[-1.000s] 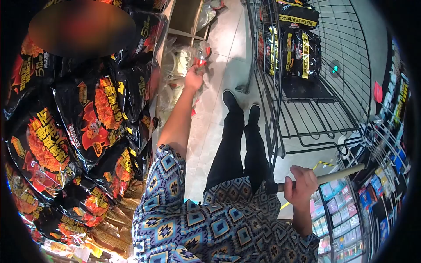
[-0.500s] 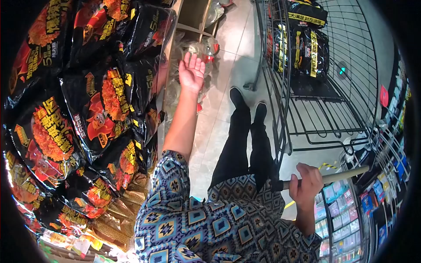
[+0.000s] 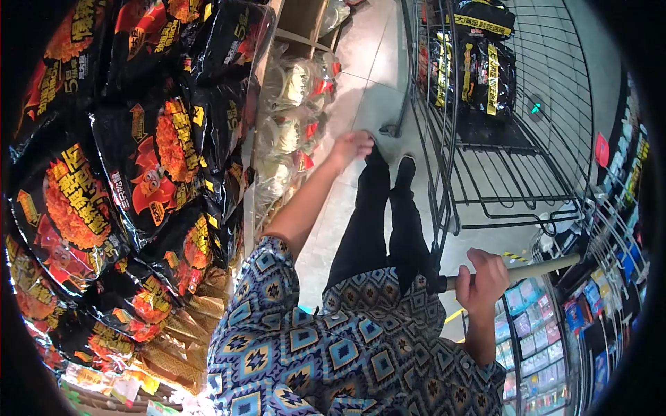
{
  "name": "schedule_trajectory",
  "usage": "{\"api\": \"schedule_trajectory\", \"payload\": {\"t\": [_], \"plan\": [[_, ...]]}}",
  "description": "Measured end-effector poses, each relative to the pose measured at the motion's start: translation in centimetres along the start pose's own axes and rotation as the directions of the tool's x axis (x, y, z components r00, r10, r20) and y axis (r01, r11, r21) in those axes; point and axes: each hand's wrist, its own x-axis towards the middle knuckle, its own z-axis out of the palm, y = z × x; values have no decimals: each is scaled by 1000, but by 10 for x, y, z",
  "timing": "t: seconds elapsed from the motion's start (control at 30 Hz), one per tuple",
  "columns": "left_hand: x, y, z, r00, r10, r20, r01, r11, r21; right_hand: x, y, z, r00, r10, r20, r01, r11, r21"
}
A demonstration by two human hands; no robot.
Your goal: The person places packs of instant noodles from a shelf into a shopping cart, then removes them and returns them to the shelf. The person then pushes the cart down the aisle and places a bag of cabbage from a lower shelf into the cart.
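Note:
My left hand (image 3: 354,147) hangs over the floor in front of my legs, its fingers curled in and nothing seen in them. Clear plastic packs with red and white parts (image 3: 297,87) are the nearest goods to it, on its left. My right hand (image 3: 483,281) is closed round the pale handle (image 3: 538,270) of a black wire shopping cart (image 3: 513,225). Inside the cart, at its far end, lie several black bags with yellow bands (image 3: 491,76).
Black snack bags with fried-chicken pictures (image 3: 149,173) are piled high along the left. Wooden shelving (image 3: 295,28) runs beside the tiled floor (image 3: 361,66). At lower right stand racks of small colourful packets (image 3: 534,319). My shoe (image 3: 405,170) shows near the cart.
My left hand has moved down and to the right, away from the plastic packs, and its spread fingers have curled in. My right hand stays on the cart handle.

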Motion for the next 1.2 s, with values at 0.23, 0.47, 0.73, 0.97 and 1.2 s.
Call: {"api": "schedule_trajectory", "payload": {"t": [0.23, 0.47, 0.73, 0.97, 1.2], "plan": [[-19, -63, 42, 968, -248, -38, 249, 968, 15, 4, -3, -3, 999, 50, 19, -49, 998, -33], [-34, -32, 60, 990, -121, 71, 123, 992, -23, 9, -10, 5, 999, 51, -9, -52, 998, -42], [-71, -48, 57, 966, -259, -8, 259, 966, -20, 14, -20, 4, 994, 58, -91, -63, 997, -44], [-122, 16, 102, 985, -55, 162, 85, 980, -182, 14, -25, 5, 988, 49, -144, -52, 998, -18], [-194, 65, 148, 979, 116, 165, -74, 968, -242, 20, -33, -6, 997, 70, 41, -78, 961, 267]]}}
